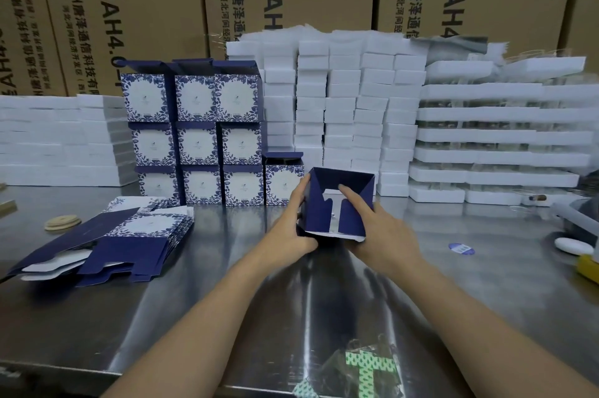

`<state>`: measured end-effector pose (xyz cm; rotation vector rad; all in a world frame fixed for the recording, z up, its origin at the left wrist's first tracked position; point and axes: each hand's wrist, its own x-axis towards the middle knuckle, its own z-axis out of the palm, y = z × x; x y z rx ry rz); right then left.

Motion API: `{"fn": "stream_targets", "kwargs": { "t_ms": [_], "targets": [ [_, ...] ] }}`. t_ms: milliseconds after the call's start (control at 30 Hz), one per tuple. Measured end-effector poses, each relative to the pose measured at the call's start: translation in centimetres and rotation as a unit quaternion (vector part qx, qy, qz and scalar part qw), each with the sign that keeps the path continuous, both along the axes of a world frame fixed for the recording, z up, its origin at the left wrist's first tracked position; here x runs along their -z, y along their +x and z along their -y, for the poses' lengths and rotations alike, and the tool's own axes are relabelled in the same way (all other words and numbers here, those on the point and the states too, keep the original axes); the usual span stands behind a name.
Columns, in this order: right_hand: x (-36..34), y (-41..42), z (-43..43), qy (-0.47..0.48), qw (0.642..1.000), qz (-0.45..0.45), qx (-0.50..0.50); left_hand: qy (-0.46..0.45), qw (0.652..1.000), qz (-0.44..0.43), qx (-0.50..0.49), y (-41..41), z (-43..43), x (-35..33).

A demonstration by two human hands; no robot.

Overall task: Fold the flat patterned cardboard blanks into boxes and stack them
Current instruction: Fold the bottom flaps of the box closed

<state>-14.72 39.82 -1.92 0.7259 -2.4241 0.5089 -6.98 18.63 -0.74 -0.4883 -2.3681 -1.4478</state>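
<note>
1. Steel table [453, 284]: it spreads under the half-folded box [321, 212], which I hold at its middle, raised just off the surface.
2. Brown shipping cartons [129, 8]: a printed wall of them, well behind the half-folded box.
3. White trays and slabs [343, 105]: stacked in columns directly behind the half-folded box and off to both sides of it.
4. Finished boxes [197, 141]: ten counted, blue floral pattern, three rows high, just behind and left of the half-folded box. The top-row lids stand open.
5. Flat blanks [129, 235]: a slumped pile, left of the half-folded box and well apart from it.
6. Half-folded box: navy inside, open end facing me, two bottom flaps partly turned in with a gap between them.
7. Left hand [291, 229]: fingers curled round the box's left wall, gripping it.
8. Right hand [382, 229]: wrapped on the box's right wall, with the index finger [351, 195] straight and reaching inside the opening.
9. Wooden disc [62, 223]: far left of the half-folded box.
10. Blue oval sticker [461, 248]: right of the half-folded box, flat on the steel.
</note>
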Motion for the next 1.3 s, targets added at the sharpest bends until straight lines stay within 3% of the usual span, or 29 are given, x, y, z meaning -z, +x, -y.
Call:
{"fn": "stream_targets", "kwargs": {
  "t_ms": [100, 300, 433, 533, 667, 800, 933, 1067, 1300],
  "targets": [
    [-0.3, 0.3, 0.0, -0.054, 0.998, 0.0, -0.027, -0.012, 1.0, 0.011, 0.01, -0.3, 0.3, 0.3],
    [-1.4, 2.0, 0.4, -0.214, 0.972, 0.052, -0.084, 0.152, 0.987, 0.003, -0.045, -0.4, -0.3, -0.3],
    [-0.8, 1.9, 1.2, -0.342, 0.915, 0.175, -0.125, 0.247, 0.967, 0.012, -0.059, -0.9, -0.7, -0.3],
    [-0.8, 1.9, 1.7, -0.364, 0.899, 0.218, -0.112, 0.325, 0.944, 0.011, -0.055, -1.4, -0.9, -0.1],
    [-1.0, 2.9, 2.0, -0.364, 0.877, 0.297, -0.1, 0.358, 0.931, 0.004, -0.071, -1.6, -1.1, 0.3],
    [-1.2, 3.9, 2.6, -0.411, 0.811, 0.41, -0.074, 0.363, 0.927, -0.028, -0.093, -1.5, -1.3, 0.3],
    [-1.3, 4.8, 3.2, -0.434, 0.745, 0.491, -0.121, 0.34, 0.931, -0.052, -0.124, -1.4, -1.6, 0.4],
    [-1.1, 5.2, 4.1, -0.474, 0.72, 0.475, -0.177, 0.293, 0.946, -0.069, -0.117, -0.9, -2.5, 0.2],
    [-1.2, 4.8, 4.2, -0.535, 0.721, 0.395, -0.196, 0.31, 0.944, -0.084, -0.071, -1.3, -2.6, -0.1]
  ]
}}
